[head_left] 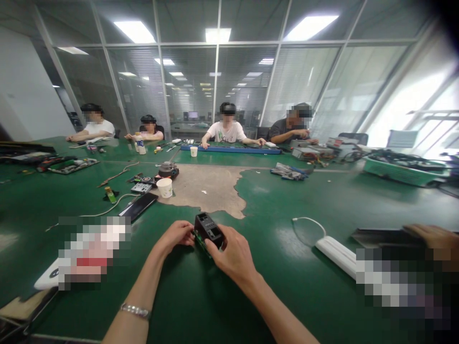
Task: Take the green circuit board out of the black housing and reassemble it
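Note:
Just above the green table, in front of me, is a small black box-shaped plastic part [208,226] with slots in its top and a green circuit board along its lower left side. My right hand [234,248] grips it from the right, thumb on the near side, with some fingers hidden behind the part. At its left side, my left hand [178,234] has curled fingers pressed against the board's edge. What the left fingertips pinch there is partly hidden.
A paper cup [165,188] and a black phone [139,206] lie left of centre. To the right are a white power strip [337,255] and a co-worker's hand [433,239]. Tools [289,171] and a green crate [398,173] sit farther off. Several people sit opposite.

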`<control>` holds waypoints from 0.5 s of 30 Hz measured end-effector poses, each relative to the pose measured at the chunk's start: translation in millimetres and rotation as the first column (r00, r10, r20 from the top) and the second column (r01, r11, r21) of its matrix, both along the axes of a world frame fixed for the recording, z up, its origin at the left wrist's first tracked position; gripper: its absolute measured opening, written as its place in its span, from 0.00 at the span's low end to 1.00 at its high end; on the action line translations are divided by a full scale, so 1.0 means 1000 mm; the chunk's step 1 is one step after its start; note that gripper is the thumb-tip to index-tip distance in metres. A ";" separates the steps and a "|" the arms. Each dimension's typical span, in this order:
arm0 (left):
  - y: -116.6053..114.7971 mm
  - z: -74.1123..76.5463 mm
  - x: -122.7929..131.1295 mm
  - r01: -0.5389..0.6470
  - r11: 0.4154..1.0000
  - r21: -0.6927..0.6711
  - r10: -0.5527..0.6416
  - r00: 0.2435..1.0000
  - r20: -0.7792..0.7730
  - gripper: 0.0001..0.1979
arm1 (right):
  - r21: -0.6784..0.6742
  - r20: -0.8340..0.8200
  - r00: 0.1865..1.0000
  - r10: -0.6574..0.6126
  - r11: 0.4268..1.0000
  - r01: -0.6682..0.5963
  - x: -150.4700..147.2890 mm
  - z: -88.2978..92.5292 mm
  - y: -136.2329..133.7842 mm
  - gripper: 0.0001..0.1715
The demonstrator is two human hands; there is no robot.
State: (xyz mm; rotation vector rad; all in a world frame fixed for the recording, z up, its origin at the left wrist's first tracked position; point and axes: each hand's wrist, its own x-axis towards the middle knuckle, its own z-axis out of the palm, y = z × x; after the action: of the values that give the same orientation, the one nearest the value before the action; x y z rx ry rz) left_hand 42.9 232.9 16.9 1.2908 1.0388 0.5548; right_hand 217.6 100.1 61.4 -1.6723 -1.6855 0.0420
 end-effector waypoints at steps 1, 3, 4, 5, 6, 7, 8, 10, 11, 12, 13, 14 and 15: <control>0.000 0.001 0.000 -0.006 1.000 -0.007 0.006 1.000 0.003 0.15 | -0.005 0.006 1.000 0.002 1.000 -0.002 -0.001 0.000 0.000 0.21; 0.000 0.002 -0.001 -0.012 1.000 -0.021 0.012 1.000 0.007 0.15 | -0.014 0.020 1.000 0.007 1.000 -0.007 -0.004 0.001 0.000 0.22; 0.000 0.002 -0.001 -0.015 1.000 -0.026 0.015 1.000 0.006 0.15 | -0.019 0.027 1.000 0.010 1.000 -0.010 -0.005 0.001 0.000 0.21; 0.000 0.003 -0.001 -0.019 0.999 -0.029 0.019 1.000 0.004 0.14 | -0.025 0.036 0.999 0.015 1.000 -0.014 -0.006 0.000 0.000 0.21; 0.000 0.003 -0.001 -0.022 0.999 -0.030 0.022 1.000 0.000 0.14 | -0.033 0.044 0.999 0.020 0.999 -0.019 -0.006 0.000 0.000 0.20; 0.001 0.003 -0.001 -0.025 0.999 -0.030 0.024 1.000 -0.006 0.13 | -0.046 0.055 0.998 0.026 0.999 -0.024 -0.006 -0.002 0.000 0.20; 0.001 0.003 -0.001 -0.025 0.999 -0.029 0.024 1.000 -0.015 0.13 | -0.065 0.068 0.997 0.029 0.998 -0.025 -0.006 -0.003 0.000 0.19; 0.001 0.003 -0.001 -0.019 0.999 -0.026 0.018 0.999 -0.036 0.12 | -0.118 0.101 0.994 0.033 0.993 -0.021 -0.006 -0.008 0.000 0.19; 0.001 0.002 -0.001 -0.018 1.000 -0.024 0.017 0.999 -0.047 0.12 | -0.149 0.119 0.992 0.034 0.989 -0.017 -0.005 -0.011 -0.001 0.20; 0.001 0.002 -0.001 -0.018 1.000 -0.019 0.017 0.998 -0.056 0.12 | -0.178 0.135 0.990 0.035 0.984 -0.010 -0.005 -0.014 -0.001 0.22; 0.001 0.002 0.000 -0.020 1.000 -0.013 0.019 0.998 -0.062 0.12 | -0.204 0.149 0.988 0.035 0.979 -0.004 -0.005 -0.016 -0.001 0.24; 0.000 0.001 0.000 -0.021 1.000 -0.007 0.021 0.998 -0.064 0.12 | -0.223 0.158 0.987 0.033 0.975 0.003 -0.005 -0.017 -0.002 0.25; 0.000 0.001 0.000 -0.021 1.000 -0.001 0.021 0.998 -0.066 0.13 | -0.235 0.164 0.986 0.031 0.972 0.008 -0.004 -0.018 -0.002 0.27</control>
State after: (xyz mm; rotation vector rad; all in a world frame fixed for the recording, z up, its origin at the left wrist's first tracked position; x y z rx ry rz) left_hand 42.8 233.2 17.7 1.3049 1.1085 0.5302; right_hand 213.2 97.8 43.4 -1.8852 -1.8753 0.1148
